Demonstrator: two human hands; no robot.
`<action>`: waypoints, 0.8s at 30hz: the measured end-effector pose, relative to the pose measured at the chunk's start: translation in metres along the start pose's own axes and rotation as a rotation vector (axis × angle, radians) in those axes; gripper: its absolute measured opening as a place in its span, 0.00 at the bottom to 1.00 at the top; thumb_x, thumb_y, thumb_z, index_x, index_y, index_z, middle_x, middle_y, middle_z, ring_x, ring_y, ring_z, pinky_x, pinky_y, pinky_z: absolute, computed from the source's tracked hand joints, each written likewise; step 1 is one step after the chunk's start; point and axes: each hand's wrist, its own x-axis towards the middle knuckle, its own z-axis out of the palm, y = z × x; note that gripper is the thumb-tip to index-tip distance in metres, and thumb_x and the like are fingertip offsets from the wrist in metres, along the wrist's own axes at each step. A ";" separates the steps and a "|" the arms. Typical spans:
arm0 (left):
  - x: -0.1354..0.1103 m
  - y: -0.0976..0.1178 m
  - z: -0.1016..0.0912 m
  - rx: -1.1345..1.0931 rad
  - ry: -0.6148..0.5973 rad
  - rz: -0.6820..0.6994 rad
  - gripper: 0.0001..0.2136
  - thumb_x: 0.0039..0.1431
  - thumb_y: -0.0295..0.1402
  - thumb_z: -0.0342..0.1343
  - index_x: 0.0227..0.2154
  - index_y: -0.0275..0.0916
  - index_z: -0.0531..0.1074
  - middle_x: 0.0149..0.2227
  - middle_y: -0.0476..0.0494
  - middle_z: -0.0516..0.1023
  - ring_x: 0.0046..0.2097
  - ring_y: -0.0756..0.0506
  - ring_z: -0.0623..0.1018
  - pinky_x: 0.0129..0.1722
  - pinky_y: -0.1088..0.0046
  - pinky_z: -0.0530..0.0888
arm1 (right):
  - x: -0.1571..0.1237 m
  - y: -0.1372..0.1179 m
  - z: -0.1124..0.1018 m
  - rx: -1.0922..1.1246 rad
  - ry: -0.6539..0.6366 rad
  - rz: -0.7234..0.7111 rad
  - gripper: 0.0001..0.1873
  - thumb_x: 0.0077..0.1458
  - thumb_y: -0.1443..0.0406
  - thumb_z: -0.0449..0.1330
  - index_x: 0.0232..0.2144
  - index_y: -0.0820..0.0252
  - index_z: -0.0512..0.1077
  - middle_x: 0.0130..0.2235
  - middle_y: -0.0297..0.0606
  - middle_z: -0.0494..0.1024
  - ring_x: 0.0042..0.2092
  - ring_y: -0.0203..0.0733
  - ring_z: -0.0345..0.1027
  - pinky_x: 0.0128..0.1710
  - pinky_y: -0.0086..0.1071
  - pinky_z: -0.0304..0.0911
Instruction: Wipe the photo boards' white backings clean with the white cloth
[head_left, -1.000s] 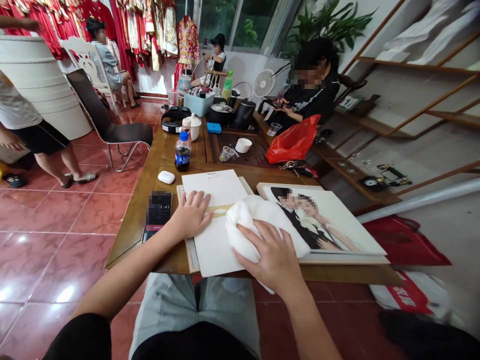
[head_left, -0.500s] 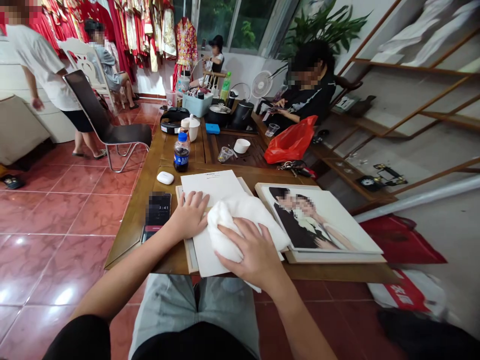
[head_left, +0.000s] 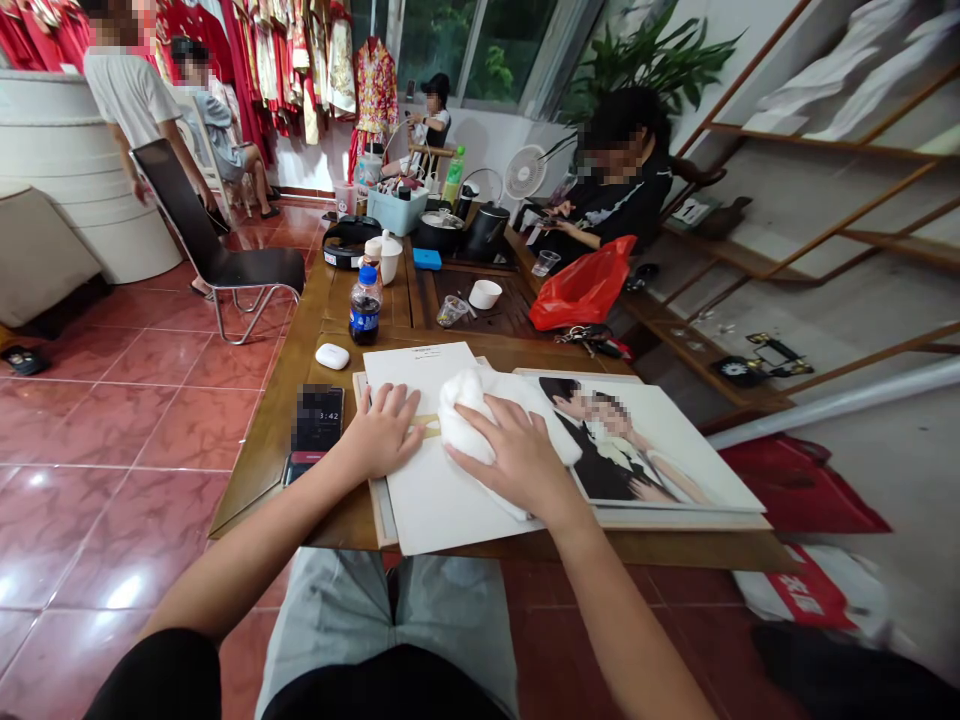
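An open photo album lies on the wooden table (head_left: 300, 400) in front of me. Its left page (head_left: 439, 495) is white and blank. Its right page (head_left: 660, 450) shows a photo of a couple. My left hand (head_left: 384, 430) lies flat on the left page with fingers spread. My right hand (head_left: 517, 455) presses a bunched white cloth (head_left: 469, 415) onto the album near its middle, fingers curled over the cloth.
A phone (head_left: 318, 420) and a white earbud case (head_left: 332, 355) lie left of the album. Farther back stand a cola bottle (head_left: 365, 305), cups, kettles and a red plastic bag (head_left: 585, 285). A seated person (head_left: 619, 190) is at the right; a black chair (head_left: 217, 250) and other people at the left.
My right hand has slid the cloth from the near edge of the album up and to the left, then toward its middle. The left hand has stayed put. A person at the left walked farther away.
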 end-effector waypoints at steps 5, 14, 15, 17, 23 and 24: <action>0.000 0.000 -0.002 0.008 -0.003 0.011 0.23 0.71 0.39 0.42 0.63 0.33 0.63 0.66 0.29 0.64 0.67 0.31 0.63 0.67 0.44 0.57 | 0.011 -0.013 -0.001 0.026 -0.087 -0.132 0.30 0.63 0.48 0.55 0.61 0.53 0.69 0.62 0.53 0.69 0.62 0.60 0.58 0.57 0.57 0.55; 0.000 -0.001 0.000 -0.015 -0.010 0.005 0.27 0.72 0.43 0.38 0.66 0.33 0.59 0.67 0.30 0.63 0.68 0.31 0.61 0.67 0.43 0.56 | 0.022 0.017 -0.002 -0.006 -0.095 -0.065 0.29 0.64 0.48 0.53 0.62 0.50 0.69 0.62 0.49 0.69 0.61 0.58 0.62 0.55 0.53 0.59; 0.000 -0.001 -0.001 -0.014 -0.012 0.005 0.27 0.72 0.43 0.38 0.66 0.33 0.58 0.67 0.30 0.63 0.68 0.31 0.61 0.67 0.43 0.56 | 0.024 0.021 -0.002 -0.011 -0.092 -0.038 0.29 0.64 0.48 0.52 0.62 0.50 0.69 0.62 0.49 0.69 0.61 0.59 0.62 0.54 0.53 0.59; 0.000 -0.001 -0.001 -0.012 -0.017 0.005 0.27 0.72 0.43 0.38 0.67 0.34 0.58 0.67 0.30 0.62 0.69 0.31 0.61 0.67 0.43 0.56 | 0.030 0.026 -0.002 -0.013 -0.087 0.005 0.29 0.65 0.47 0.51 0.62 0.50 0.69 0.62 0.48 0.70 0.60 0.59 0.63 0.54 0.52 0.60; 0.000 0.000 -0.002 -0.005 -0.020 0.003 0.26 0.72 0.42 0.38 0.66 0.33 0.59 0.67 0.29 0.62 0.69 0.31 0.61 0.67 0.43 0.57 | 0.044 0.021 -0.002 0.011 -0.138 -0.084 0.29 0.65 0.47 0.51 0.62 0.51 0.69 0.62 0.50 0.69 0.62 0.60 0.60 0.55 0.55 0.58; 0.000 0.000 -0.002 -0.003 -0.020 0.002 0.26 0.73 0.43 0.38 0.66 0.32 0.59 0.67 0.29 0.62 0.69 0.31 0.60 0.67 0.43 0.56 | 0.045 0.018 -0.002 0.024 -0.154 -0.121 0.29 0.65 0.47 0.51 0.62 0.51 0.69 0.63 0.50 0.68 0.63 0.60 0.59 0.56 0.56 0.57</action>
